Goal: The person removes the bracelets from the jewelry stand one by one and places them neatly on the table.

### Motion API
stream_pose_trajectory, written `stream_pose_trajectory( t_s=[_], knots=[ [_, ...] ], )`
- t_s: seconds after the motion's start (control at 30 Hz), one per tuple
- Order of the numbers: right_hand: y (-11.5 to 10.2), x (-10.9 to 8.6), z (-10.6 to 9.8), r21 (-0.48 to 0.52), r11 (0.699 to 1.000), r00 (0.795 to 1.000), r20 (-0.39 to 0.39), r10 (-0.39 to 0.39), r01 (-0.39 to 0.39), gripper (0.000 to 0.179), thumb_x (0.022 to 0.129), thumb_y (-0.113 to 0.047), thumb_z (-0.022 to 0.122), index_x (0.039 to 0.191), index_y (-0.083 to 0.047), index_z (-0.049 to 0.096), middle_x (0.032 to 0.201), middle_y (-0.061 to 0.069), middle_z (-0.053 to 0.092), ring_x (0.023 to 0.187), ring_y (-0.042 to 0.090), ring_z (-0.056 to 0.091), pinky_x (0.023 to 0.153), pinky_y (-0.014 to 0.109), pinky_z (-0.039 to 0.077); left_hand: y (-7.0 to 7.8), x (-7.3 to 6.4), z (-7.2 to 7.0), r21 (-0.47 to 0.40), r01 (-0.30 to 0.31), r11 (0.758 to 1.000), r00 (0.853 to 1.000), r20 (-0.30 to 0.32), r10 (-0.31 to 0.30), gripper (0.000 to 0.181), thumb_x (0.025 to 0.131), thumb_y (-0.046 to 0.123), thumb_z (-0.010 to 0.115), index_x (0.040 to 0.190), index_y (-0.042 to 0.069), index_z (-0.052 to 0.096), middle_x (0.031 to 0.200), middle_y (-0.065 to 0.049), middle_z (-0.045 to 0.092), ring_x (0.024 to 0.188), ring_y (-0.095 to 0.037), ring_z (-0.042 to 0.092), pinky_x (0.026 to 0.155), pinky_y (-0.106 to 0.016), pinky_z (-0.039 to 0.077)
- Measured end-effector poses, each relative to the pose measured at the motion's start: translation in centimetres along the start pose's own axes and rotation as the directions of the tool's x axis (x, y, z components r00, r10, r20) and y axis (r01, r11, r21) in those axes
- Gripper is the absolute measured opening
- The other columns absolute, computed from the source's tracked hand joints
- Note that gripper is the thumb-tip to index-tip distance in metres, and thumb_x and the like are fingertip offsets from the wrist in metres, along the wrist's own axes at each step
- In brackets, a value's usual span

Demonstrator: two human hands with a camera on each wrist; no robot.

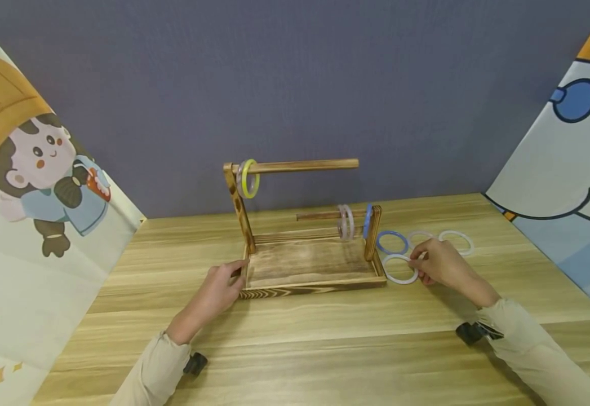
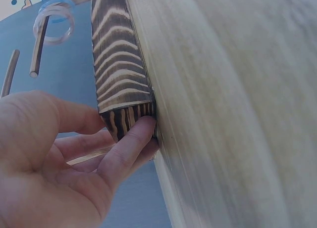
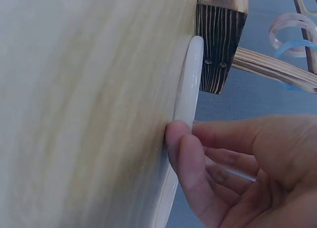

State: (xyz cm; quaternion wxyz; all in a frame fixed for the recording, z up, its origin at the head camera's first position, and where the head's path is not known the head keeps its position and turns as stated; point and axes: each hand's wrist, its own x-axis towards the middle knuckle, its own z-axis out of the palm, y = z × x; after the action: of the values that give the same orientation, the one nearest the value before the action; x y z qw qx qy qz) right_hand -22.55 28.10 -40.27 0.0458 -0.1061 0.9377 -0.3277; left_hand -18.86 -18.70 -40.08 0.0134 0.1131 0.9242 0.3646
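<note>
A wooden bangle stand with a tray base and two rods stands mid-table. My left hand holds the left end of its base; in the left wrist view the thumb and fingers grip the striped wooden corner. Beside the stand's right end, my right hand pinches the near edge of a white bangle. That bangle lies against the tabletop in the right wrist view, close to the base. A yellow bangle and a pale one hang on the upper rod. Two pinkish bangles and a blue bangle hang on the lower rod.
Behind the right hand lie a blue bangle, a pale pinkish bangle and another white bangle. A dark grey wall panel rises behind the table. Cartoon-printed panels flank both sides.
</note>
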Motion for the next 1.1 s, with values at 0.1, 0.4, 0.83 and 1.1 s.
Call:
stream_pose_trajectory(
  t_s=[0.1, 0.4, 0.83, 1.1],
  knots=[
    [0.08, -0.01, -0.07, -0.007, 1.000, 1.000, 0.002, 0.010, -0.010, 0.014, 0.092, -0.004, 0.067, 0.096, 0.009, 0.069, 0.059, 0.003, 0.066, 0.049, 0.018, 0.064, 0.047, 0.030, 0.056, -0.02, 0.06, 0.02, 0.013, -0.014, 1.000, 1.000, -0.009, 0.014, 0.044, 0.096, 0.002, 0.058, 0.138, -0.008, 0.052, 0.131, -0.032, 0.057, 0.062, -0.015, 0.055, 0.042, -0.024, 0.044],
    [0.42, 0.19, -0.04, -0.011, 0.999, 0.999, 0.012, 0.030, -0.030, 0.010, 0.093, -0.003, 0.066, 0.094, 0.006, 0.066, 0.057, 0.004, 0.064, 0.048, 0.017, 0.063, 0.046, 0.029, 0.055, 0.04, 0.05, -0.01, 0.029, -0.012, 0.999, 1.000, -0.014, 0.012, 0.043, 0.096, 0.002, 0.058, 0.138, -0.007, 0.054, 0.130, -0.032, 0.059, 0.077, -0.020, 0.062, 0.042, -0.026, 0.045],
    [0.13, -0.05, -0.26, -0.034, 0.999, 1.000, -0.012, 0.015, -0.016, 0.011, 0.095, -0.004, 0.063, 0.095, 0.005, 0.069, 0.058, 0.003, 0.064, 0.049, 0.017, 0.063, 0.046, 0.029, 0.055, 0.00, -0.07, 0.05, 0.040, -0.031, 0.999, 0.999, -0.026, 0.032, 0.042, 0.096, 0.002, 0.058, 0.137, -0.007, 0.055, 0.127, -0.031, 0.061, 0.084, -0.022, 0.064, 0.043, -0.025, 0.044],
    [-0.56, -0.26, -0.49, -0.098, 0.993, 0.992, -0.104, -0.070, 0.060, 0.015, 0.095, -0.003, 0.060, 0.099, 0.009, 0.069, 0.056, 0.001, 0.063, 0.045, 0.014, 0.059, 0.040, 0.027, 0.048, -0.12, -0.04, 0.06, 0.032, -0.019, 0.999, 0.999, -0.028, 0.020, 0.043, 0.096, 0.001, 0.058, 0.138, -0.006, 0.054, 0.127, -0.031, 0.061, 0.061, -0.020, 0.055, 0.040, -0.025, 0.041]
  ],
)
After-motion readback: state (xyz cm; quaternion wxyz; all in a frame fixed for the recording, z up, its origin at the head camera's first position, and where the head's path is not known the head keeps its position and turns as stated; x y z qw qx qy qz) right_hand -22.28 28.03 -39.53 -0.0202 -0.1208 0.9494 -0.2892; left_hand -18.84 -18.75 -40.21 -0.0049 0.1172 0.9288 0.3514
